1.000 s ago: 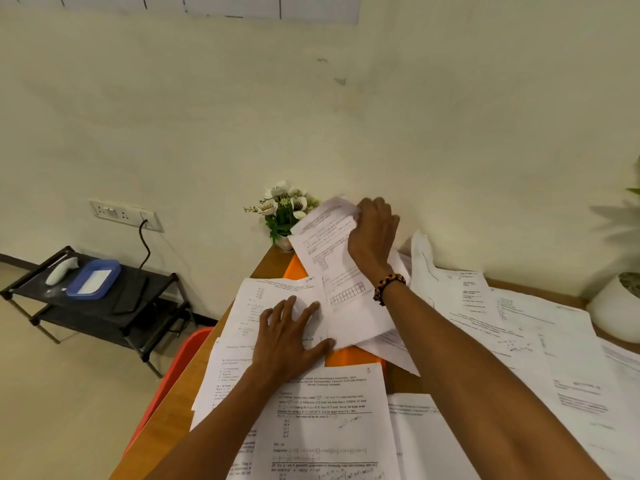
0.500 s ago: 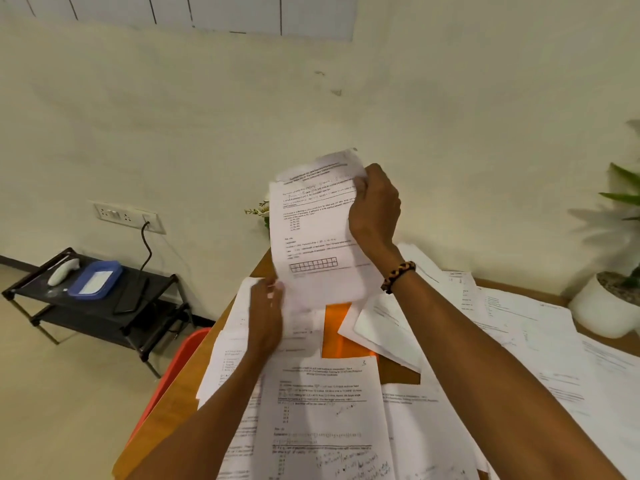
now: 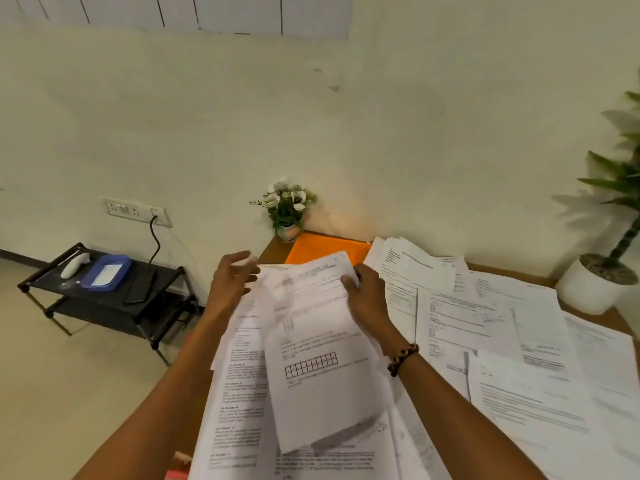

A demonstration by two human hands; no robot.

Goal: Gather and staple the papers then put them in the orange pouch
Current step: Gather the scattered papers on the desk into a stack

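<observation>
While the right hand [image 3: 367, 299] pinches the far edge of a white printed sheet with a row of small boxes [image 3: 322, 368], thumb on top and fingers curled under, the left hand [image 3: 230, 284] hovers at the sheet's left edge with its fingers loosely spread; blur hides whether they actually touch paper. The sheet lies over the stack of white printed pages [image 3: 239, 393] at the near left edge of the wooden table [image 3: 273, 249], not squared with it. The flat orange pouch [image 3: 327, 249] lies at the table's far left corner, just beside a small pot of white artificial flowers [image 3: 287, 206], its near edge covered by paper. More loose white sheets [image 3: 502, 327] spread across the right side of the table towards a white plant pot [image 3: 594, 284]. No stapler is visible.

The risk, as I judge it, is in the overhang: the stack pokes past the table's left edge, and a careless push while aligning could send pages to the floor. With only one firm pinch, the top sheet could also skew or crease, making a crooked bundle to staple.

Half a second ago the right hand held this sheet up, near upright against the wall, hiding the flowers; now it has come down onto the stack, and the pouch's far part is uncovered.
</observation>
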